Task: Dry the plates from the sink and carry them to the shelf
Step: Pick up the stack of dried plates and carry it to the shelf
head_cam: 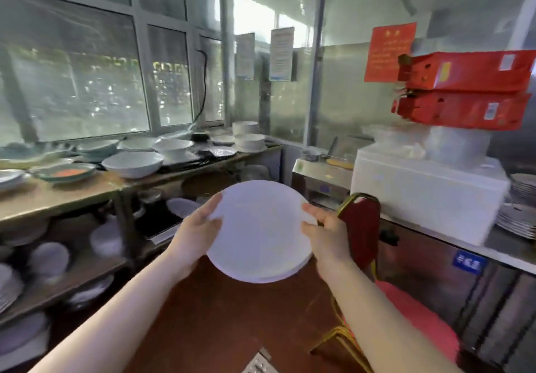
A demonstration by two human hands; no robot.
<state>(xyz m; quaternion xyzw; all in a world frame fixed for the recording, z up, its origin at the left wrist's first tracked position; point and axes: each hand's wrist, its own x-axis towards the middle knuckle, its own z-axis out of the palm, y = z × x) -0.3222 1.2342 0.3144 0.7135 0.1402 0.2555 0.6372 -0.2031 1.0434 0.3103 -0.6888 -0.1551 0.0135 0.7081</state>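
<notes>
Squarely between both hands (200, 235), plates (258, 233).

We hold both bare forearms stretched forward and slightly inward, so our hands meet at opposite sides of a stack of white plates (258, 232) at about chest height. Our left hand (200, 232) grips the left edge, thumb lying across the top face and the other fingers hidden underneath. Our right hand (326, 235) grips the right edge in the same way, thumb and forefinger curled over the rim. Both wrists are fairly straight, the palms turned toward each other.
</notes>
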